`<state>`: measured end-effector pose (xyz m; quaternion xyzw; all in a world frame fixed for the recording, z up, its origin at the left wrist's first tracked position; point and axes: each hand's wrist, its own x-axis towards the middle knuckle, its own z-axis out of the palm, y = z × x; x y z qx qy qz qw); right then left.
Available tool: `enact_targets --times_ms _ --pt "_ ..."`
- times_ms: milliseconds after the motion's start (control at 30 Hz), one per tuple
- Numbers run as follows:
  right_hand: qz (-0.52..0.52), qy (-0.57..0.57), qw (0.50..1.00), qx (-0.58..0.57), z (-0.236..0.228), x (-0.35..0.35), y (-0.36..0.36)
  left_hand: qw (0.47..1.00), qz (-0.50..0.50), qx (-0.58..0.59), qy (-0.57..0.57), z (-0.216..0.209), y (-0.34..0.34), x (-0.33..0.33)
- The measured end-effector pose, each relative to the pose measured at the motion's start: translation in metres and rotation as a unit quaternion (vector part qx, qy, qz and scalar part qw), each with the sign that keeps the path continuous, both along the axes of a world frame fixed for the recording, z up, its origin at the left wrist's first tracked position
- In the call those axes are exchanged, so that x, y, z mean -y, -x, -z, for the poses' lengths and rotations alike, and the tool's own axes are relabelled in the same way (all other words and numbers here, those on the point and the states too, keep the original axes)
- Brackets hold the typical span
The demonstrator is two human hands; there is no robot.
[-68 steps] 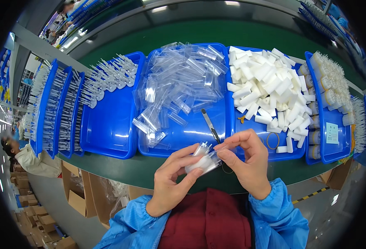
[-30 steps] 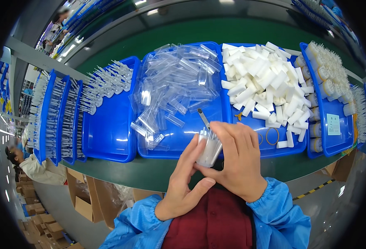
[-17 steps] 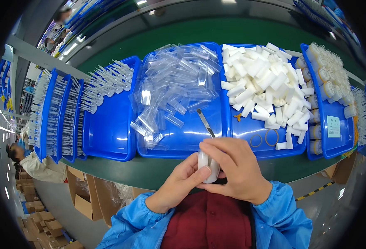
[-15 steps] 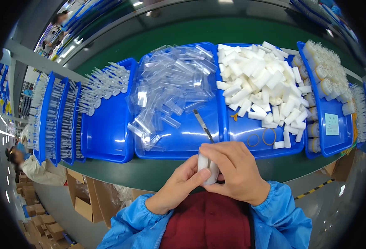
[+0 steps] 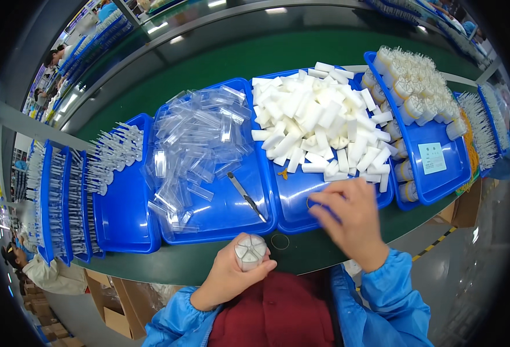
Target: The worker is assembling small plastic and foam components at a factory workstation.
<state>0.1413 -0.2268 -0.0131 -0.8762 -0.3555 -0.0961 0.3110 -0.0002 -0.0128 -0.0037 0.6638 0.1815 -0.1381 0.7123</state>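
Observation:
My left hand (image 5: 232, 272) is wrapped round an upright bundle of white wedge-shaped pieces (image 5: 250, 253); its round, segmented top faces up. My right hand (image 5: 350, 217) is over the front of the blue tray with white foam pieces (image 5: 318, 104). Its fingers are smeared by motion, and part of a thin rubber band (image 5: 309, 203) shows beside the fingertips. Another thin band (image 5: 279, 242) lies near the table edge, right of the bundle. A dark-tipped slim blade (image 5: 247, 196) lies in the neighbouring tray among clear plastic sleeves (image 5: 200, 133).
At the left, a blue tray (image 5: 122, 222) holds white stemmed parts (image 5: 113, 153), beside several upright trays of similar parts. A raised blue tray (image 5: 446, 173) of bundled pieces (image 5: 414, 84) stands at the right. The green table edge (image 5: 307, 254) runs before me; cardboard boxes (image 5: 113, 306) sit below.
My hands have separated: the right has left the bundle and moved to the foam tray, while the left keeps hold. The bundle's top now faces up. The view has turned.

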Motion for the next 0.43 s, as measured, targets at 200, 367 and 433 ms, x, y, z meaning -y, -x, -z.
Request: enact_targets --times_ms 200,367,433 --pt "0.028 0.141 0.99 0.012 0.01 0.01 -0.02 0.991 -0.05 0.073 -0.097 0.001 -0.02 0.004" --pt "0.021 -0.042 0.961 -0.274 -0.015 -0.002 -0.014 0.978 -0.139 0.077 -0.131 0.006 -0.016 -0.002" --pt "-0.017 -0.217 0.844 -0.491 -0.024 -0.01 -0.002 0.974 -0.164 0.088 -0.13 0.004 -0.014 -0.003"
